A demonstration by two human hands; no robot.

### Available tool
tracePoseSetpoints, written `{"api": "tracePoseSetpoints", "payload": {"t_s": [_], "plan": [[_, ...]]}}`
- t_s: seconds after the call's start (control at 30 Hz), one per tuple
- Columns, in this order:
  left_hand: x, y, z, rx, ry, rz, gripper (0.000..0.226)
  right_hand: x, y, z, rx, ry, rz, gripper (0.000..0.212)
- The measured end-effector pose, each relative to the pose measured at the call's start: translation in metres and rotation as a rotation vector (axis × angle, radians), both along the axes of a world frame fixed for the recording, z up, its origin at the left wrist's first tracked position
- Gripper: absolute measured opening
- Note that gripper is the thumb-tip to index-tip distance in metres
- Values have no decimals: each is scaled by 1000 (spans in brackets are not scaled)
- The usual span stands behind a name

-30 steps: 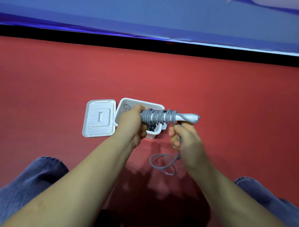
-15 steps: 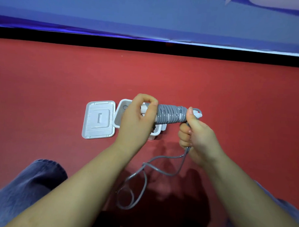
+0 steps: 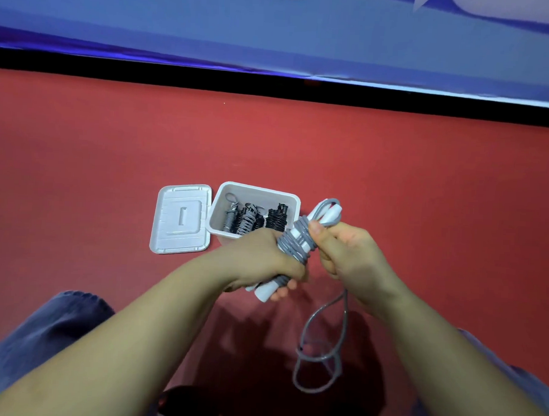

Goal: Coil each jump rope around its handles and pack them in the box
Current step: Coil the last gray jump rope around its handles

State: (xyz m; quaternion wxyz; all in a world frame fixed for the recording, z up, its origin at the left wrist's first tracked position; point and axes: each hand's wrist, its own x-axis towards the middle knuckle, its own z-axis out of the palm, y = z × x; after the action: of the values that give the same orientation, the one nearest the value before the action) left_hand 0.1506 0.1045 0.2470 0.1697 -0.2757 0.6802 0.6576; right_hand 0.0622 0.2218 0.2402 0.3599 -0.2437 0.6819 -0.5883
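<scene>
Head view: left hand (image 3: pixel 264 257) has its fingers curled tight round the near end of the white handles (image 3: pixel 300 240), which tilt up to the right with grey rope (image 3: pixel 296 245) coiled around them. Right hand (image 3: pixel 349 255) pinches the coils, loose rope dangling below. Just behind sits the white box (image 3: pixel 294 202) holding coiled ropes, lid (image 3: pixel 181 219) to its left, on a red floor (image 3: pixel 112 156).
</scene>
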Motion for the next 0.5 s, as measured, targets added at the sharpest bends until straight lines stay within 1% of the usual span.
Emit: {"api": "tracePoseSetpoints", "payload": {"t_s": [0.07, 0.1, 0.2, 0.27, 0.37, 0.43, 0.5], "plan": [[-2, 5, -4, -86, 23, 33, 20, 4, -1, -1, 6, 77, -55, 46], [-2, 6, -5, -89, 25, 53, 19, 5, -3, -2, 11, 100, -72, 43], [-3, 2, -4, -8, 8, 80, 13, 7, -8, -6, 16, 115, -135, 40], [-2, 0, 0, 57, 5, 55, 11, 11, -8, -16, 18, 172, -187, 37], [3, -3, 11, 94, 8, -14, 11, 15, -2, -32, 45, 434, -227, 40], [9, -11, 22, 79, 17, -43, 11, 18, 2, -32, 38, 664, -152, 37], [20, -23, 34, 61, 31, -29, 11, 20, 2, -27, 12, 821, -41, 35]]}}
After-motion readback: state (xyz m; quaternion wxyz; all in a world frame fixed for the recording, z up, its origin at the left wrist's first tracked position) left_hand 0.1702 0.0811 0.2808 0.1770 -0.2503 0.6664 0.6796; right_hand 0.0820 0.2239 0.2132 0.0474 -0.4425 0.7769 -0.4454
